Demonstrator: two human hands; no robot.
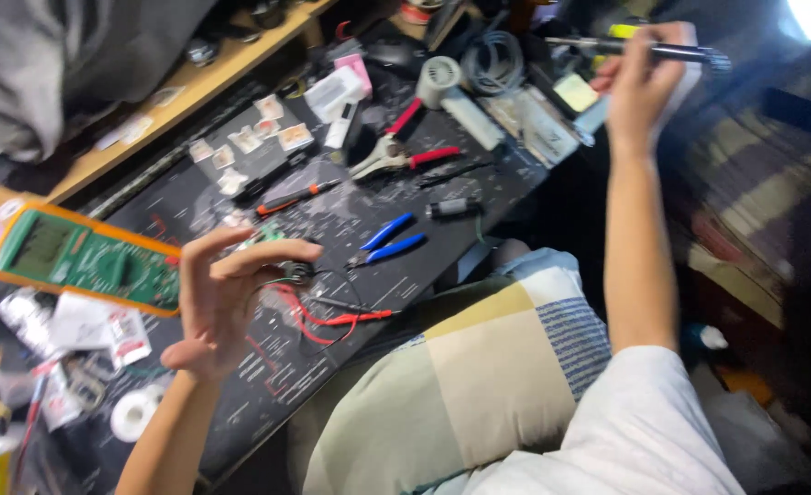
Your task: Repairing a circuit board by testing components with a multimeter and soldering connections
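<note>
Your left hand (pixel 218 307) is raised just over the near edge of the dark work mat (pixel 332 229), palm turned toward you. Thumb and forefinger pinch together on a small dark part (pixel 297 271); the other fingers are spread loose above it. Thin wires trail from the part, and red test leads (pixel 328 316) lie looped on the mat just below your fingertips. To the outside of that hand, behind the wrist, sits a green meter with an orange rim (pixel 85 259). A white tape roll (pixel 135 414) lies below your forearm.

A little past your left fingertips: blue-handled cutters (pixel 389 243) and a small orange-handled screwdriver (pixel 297 195). Further on, red-handled pliers (pixel 404 151).

Your right hand (pixel 639 87) is stretched far out, well apart from the left, beyond the mat's far corner. Its fingers are wrapped tight around a slim dark pen-shaped tool (pixel 648 50), which lies level, its metal tip pointing back toward the bench clutter.
</note>
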